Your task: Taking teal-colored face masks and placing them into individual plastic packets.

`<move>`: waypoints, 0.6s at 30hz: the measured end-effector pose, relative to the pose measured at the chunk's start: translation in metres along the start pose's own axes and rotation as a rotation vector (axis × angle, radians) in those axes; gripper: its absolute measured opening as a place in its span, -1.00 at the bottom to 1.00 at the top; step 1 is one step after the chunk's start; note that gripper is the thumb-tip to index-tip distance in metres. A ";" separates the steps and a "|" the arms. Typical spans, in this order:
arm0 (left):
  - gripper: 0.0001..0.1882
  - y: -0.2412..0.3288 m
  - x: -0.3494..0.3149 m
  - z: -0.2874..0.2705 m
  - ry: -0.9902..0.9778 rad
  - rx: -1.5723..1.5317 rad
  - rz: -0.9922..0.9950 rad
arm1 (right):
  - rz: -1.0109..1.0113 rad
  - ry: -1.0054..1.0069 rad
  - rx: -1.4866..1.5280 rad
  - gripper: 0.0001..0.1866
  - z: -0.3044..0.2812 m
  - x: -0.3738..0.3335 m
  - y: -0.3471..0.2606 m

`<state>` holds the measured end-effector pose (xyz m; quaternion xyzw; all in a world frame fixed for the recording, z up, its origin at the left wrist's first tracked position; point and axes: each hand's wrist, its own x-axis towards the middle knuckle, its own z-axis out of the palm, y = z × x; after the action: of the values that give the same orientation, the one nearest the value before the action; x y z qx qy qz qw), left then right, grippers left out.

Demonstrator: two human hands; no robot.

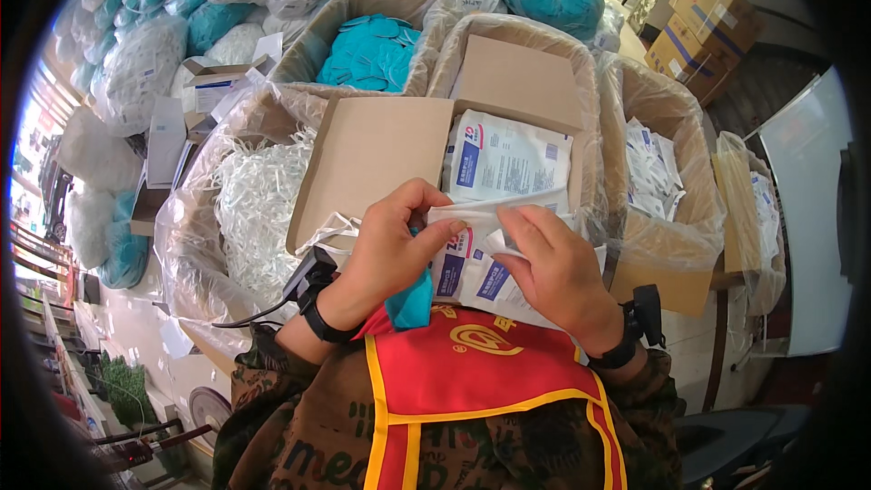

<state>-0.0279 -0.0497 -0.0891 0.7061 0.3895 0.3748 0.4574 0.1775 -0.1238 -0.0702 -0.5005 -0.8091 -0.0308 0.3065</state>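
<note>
Both my hands are closed on the top edge of a white printed packet (pixel 494 210), held just above my lap. My left hand (pixel 395 240) pinches its left part between thumb and fingers. My right hand (pixel 558 268) pinches farther right along that edge. White looped straps (pixel 331 234) stick out beside my left hand, and a teal piece (pixel 414 303) hangs beneath it; what they join is hidden. Other white packets with blue and red print (pixel 461 274) lie under my hands. Beyond them more packets (pixel 508 159) fill an opened cardboard box (pixel 376 145).
At left, a plastic-lined carton (pixel 186 249) contains white shredded strips (pixel 259 191). Behind, another lined carton (pixel 304 50) holds teal folded pieces (pixel 370 53). Packets (pixel 651 168) fill a lined carton (pixel 708 218) at right. Stuffed plastic bags (pixel 136 73) are piled at the back left.
</note>
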 end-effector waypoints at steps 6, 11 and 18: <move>-0.85 0.007 -0.003 0.000 -0.093 -0.068 0.011 | 0.175 -0.217 0.247 -0.77 -0.014 0.020 0.009; -0.89 0.013 -0.004 -0.001 -0.137 -0.142 -0.027 | 0.069 -0.214 0.318 -0.81 -0.009 0.032 0.012; -0.91 -0.001 0.003 0.000 -0.076 -0.443 -0.168 | -0.095 -0.116 0.212 -0.91 0.000 0.034 0.000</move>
<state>-0.0267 -0.0472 -0.0899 0.5673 0.3377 0.3849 0.6449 0.1668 -0.0969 -0.0527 -0.4272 -0.8471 0.0694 0.3085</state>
